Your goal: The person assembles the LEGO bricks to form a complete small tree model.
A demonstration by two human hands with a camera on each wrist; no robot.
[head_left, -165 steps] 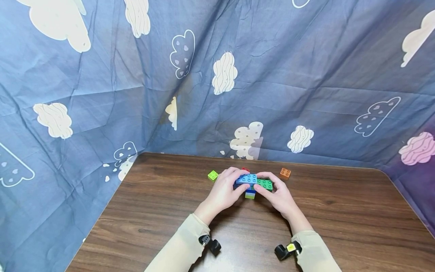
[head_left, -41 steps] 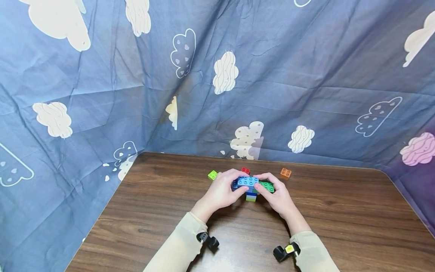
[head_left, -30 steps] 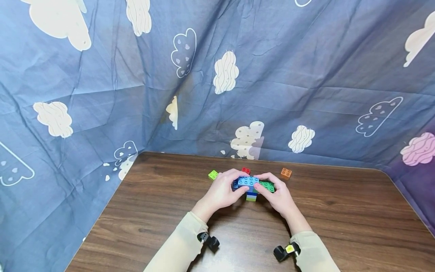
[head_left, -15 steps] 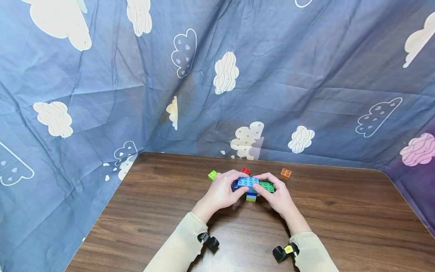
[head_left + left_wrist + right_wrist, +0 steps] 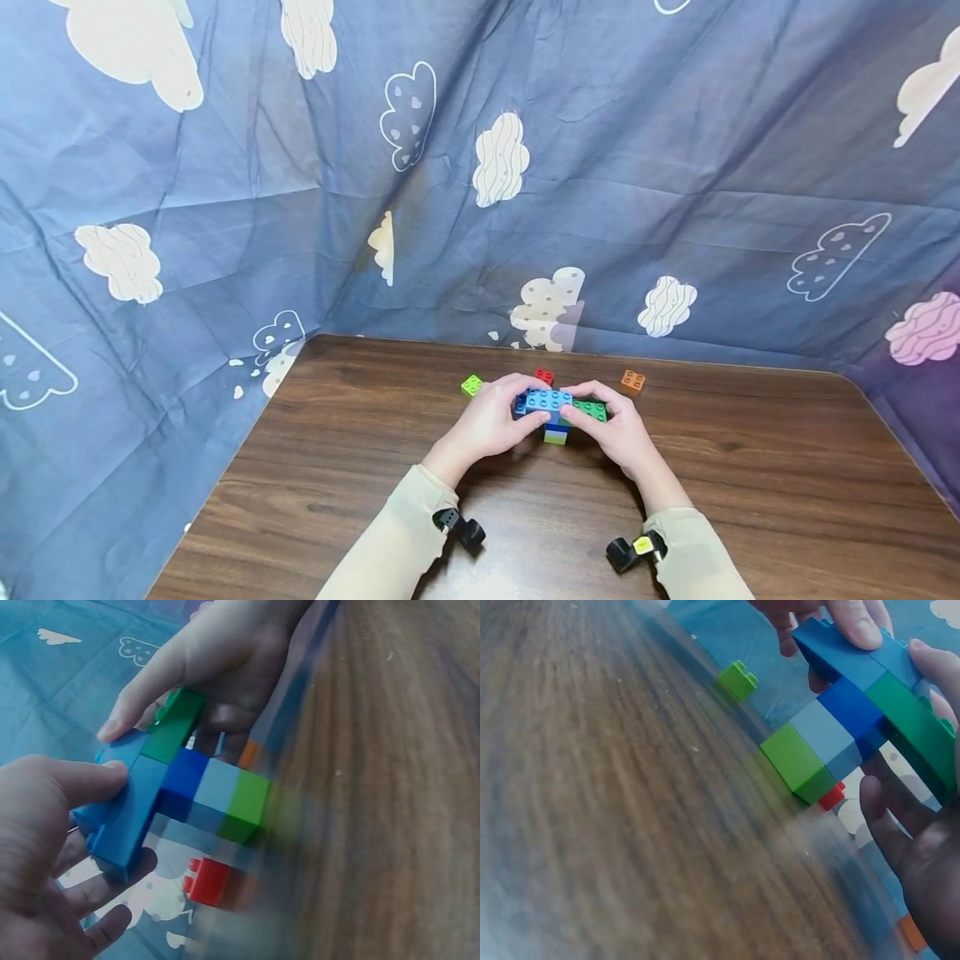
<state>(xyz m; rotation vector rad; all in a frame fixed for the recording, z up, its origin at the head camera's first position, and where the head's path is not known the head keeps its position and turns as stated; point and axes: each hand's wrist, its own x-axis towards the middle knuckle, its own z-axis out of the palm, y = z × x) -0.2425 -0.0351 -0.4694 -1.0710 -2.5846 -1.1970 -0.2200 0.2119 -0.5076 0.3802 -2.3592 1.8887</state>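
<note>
- Pinching the block stack (image 5: pixel 550 402), lower centre of the head view: left hand (image 5: pixel 491 421) and right hand (image 5: pixel 617 425).
- Behind, near the table's (image 5: pixel 765 450) back edge: red block (image 5: pixel 543 377), orange block (image 5: pixel 632 382).
- Wood spans to lower right.

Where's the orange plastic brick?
In the head view, the orange plastic brick lies right of centre on the brown wooden table, near its far edge, beyond the right hand.

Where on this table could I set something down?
The table looks bare right of the orange brick and right sleeve, and left of the left sleeve. Crowded: back centre, around the brick build, red brick and lime brick.
</note>
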